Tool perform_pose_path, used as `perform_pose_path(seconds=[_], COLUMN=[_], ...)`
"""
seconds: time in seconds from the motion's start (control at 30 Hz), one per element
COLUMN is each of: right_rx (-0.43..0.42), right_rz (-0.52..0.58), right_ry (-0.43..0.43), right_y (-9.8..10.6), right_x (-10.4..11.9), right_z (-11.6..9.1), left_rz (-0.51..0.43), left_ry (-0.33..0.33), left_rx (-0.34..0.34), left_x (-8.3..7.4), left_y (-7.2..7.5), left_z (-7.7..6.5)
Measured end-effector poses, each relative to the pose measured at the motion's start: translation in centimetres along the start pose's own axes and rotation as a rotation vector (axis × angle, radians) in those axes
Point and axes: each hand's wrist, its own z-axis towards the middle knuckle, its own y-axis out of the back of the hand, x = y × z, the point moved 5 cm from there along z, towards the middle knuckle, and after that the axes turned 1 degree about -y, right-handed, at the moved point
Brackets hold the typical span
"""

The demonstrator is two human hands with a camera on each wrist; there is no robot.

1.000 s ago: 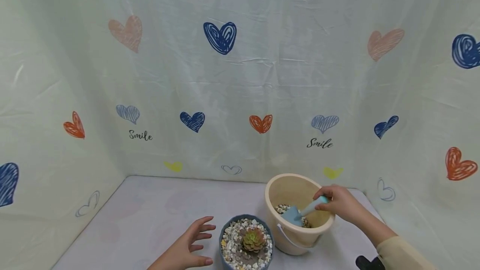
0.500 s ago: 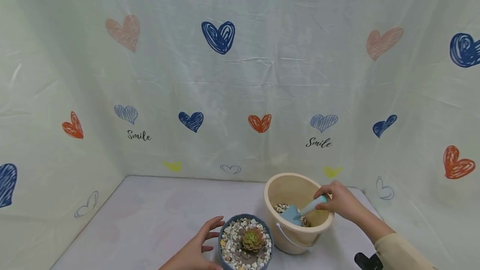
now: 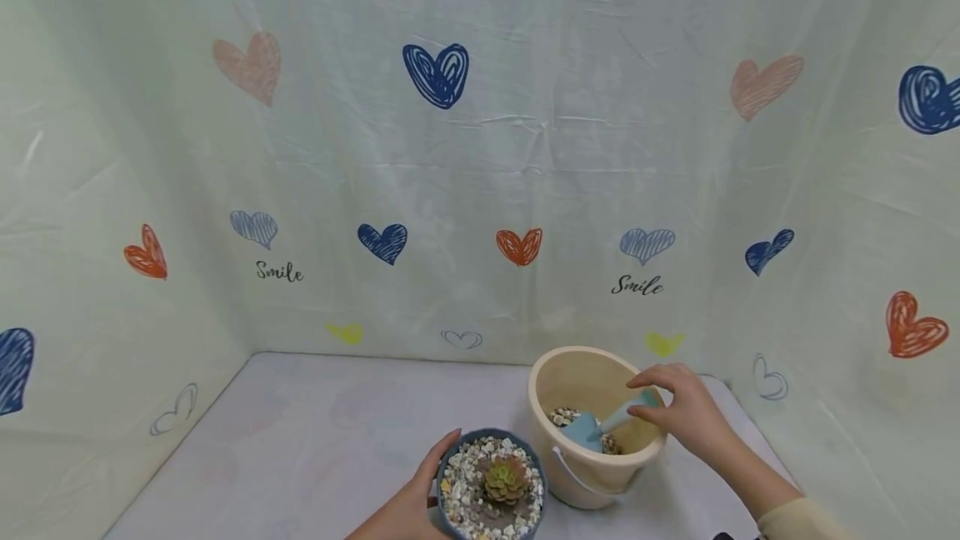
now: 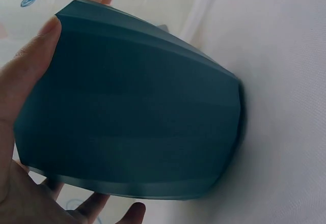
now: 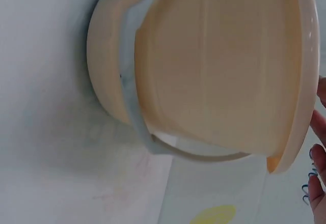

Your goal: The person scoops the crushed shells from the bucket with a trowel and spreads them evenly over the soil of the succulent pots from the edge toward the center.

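Note:
My left hand [image 3: 408, 511] is around the left side of a blue-grey flower pot [image 3: 442, 482]. The left wrist view shows the thumb against the pot's faceted wall [image 4: 132, 102], with fingers along the opposite side. A succulent [image 3: 506, 479] grows among pale pebbles [image 3: 465, 469] in the pot. Over the right rim of a cream bucket [image 3: 588, 486] is my right hand [image 3: 690, 407], its thumb and fingers parted about the handle end of a light-blue hand shovel [image 3: 585, 432]. The shovel leans inside the bucket, its blade on pebbles [image 3: 562, 417].
The bucket's pale carrying handle [image 5: 130, 76] hangs down its side. A light tabletop [image 3: 322, 407] lies beneath everything. Behind it hangs a curtain [image 3: 465, 173] printed with hearts, and more of it closes off both sides.
My left hand has moved right and now holds the flower pot. The right thumb and fingers have spread apart, letting go of the shovel, which stays in the bucket.

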Motion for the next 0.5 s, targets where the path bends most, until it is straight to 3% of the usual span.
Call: perform_pose_path(seconds=[0.27,0.5], right_rx=[-0.139,-0.170], right_rz=[0.170,0.318], right_ry=[0.038,0.098], right_y=[0.3,-1.0], right_x=[3.7,6.7], right_z=[-3.3,-6.4], left_rz=[-0.079,0.027], left_ry=[-0.004,-0.022], left_rx=[0.030,-0.023], left_x=[0.1,0.2], left_y=[-0.1,0.4], left_z=[0.2,0.5])
